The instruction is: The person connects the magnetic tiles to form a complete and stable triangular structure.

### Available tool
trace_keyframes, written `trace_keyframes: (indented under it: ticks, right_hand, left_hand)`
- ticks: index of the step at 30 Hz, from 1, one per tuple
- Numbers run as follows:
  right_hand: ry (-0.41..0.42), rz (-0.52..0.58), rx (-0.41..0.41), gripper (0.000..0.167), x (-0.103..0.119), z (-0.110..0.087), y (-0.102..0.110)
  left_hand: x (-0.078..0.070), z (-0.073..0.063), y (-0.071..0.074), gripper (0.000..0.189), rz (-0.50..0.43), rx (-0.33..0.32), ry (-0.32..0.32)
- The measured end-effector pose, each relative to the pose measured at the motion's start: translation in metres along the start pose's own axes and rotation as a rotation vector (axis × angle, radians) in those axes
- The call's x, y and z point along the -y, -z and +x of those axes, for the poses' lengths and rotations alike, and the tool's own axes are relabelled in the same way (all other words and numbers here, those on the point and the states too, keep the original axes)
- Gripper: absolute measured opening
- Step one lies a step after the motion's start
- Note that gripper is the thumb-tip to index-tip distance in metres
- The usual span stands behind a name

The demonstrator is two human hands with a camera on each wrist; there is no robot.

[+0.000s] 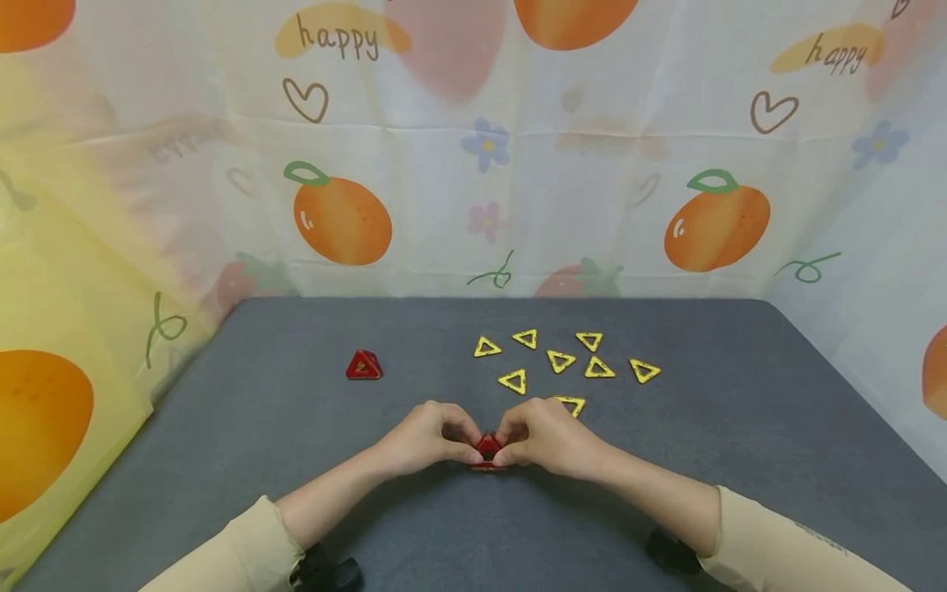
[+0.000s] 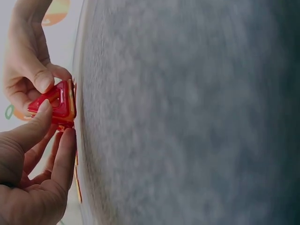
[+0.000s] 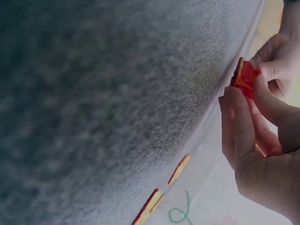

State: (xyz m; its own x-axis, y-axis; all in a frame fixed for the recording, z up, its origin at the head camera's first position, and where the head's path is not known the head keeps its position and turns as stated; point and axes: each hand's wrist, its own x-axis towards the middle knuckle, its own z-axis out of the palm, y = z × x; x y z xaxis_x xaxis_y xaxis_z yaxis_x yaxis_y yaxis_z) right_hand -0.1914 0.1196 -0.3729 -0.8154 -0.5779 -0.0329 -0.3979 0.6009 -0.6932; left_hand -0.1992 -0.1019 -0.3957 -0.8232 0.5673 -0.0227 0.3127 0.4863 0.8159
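Observation:
In the head view, a small red triangular pyramid piece (image 1: pixel 488 448) is between both hands, low over the grey table near its front. My left hand (image 1: pixel 436 436) pinches its left side with thumb and fingers. The right hand (image 1: pixel 555 437) pinches it from the other side. The left wrist view shows a red triangular frame face with a hollow middle on this piece (image 2: pixel 61 105), thumbs from both hands on it. Fingers partly cover it in the right wrist view, where its red side (image 3: pixel 247 78) shows. Another red pyramid (image 1: pixel 364 365) stands apart at the left.
Several yellow triangular frames lie flat on the table, among them one at the right (image 1: pixel 644 371). One yellow triangle (image 1: pixel 571 404) lies just behind the right hand, partly hidden by it. A printed cloth (image 1: pixel 429 205) hangs behind the grey table (image 1: pixel 259 427).

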Motion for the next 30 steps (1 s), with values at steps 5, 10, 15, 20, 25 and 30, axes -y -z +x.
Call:
trace_keyframes:
  ticks: [5,10,15,20,25,30]
  right_hand:
    - [-0.006,0.008,-0.022,0.012,0.002,0.007,-0.001]
    - [-0.007,0.022,-0.024,0.013,0.005,0.016,-0.001]
    - [0.007,0.037,-0.043,0.017,0.011,0.026,-0.003]
    - [0.004,0.079,-0.032,0.016,0.017,0.036,-0.008]
    - [0.026,0.092,-0.029,0.016,0.026,0.050,-0.016]
    - [0.000,0.102,-0.034,0.016,0.040,0.069,-0.025]
  left_hand:
    - [0.002,-0.002,0.008,0.014,-0.034,-0.014,0.003]
    - [0.008,-0.006,0.018,0.015,-0.071,-0.020,0.010]
    - [0.013,-0.010,0.031,0.017,-0.111,-0.016,0.019]
    - [0.021,-0.015,0.044,0.020,-0.124,0.003,0.028]
    - [0.029,-0.020,0.062,0.021,-0.125,0.026,0.056]
    - [0.041,-0.029,0.084,0.025,-0.143,0.040,0.094]
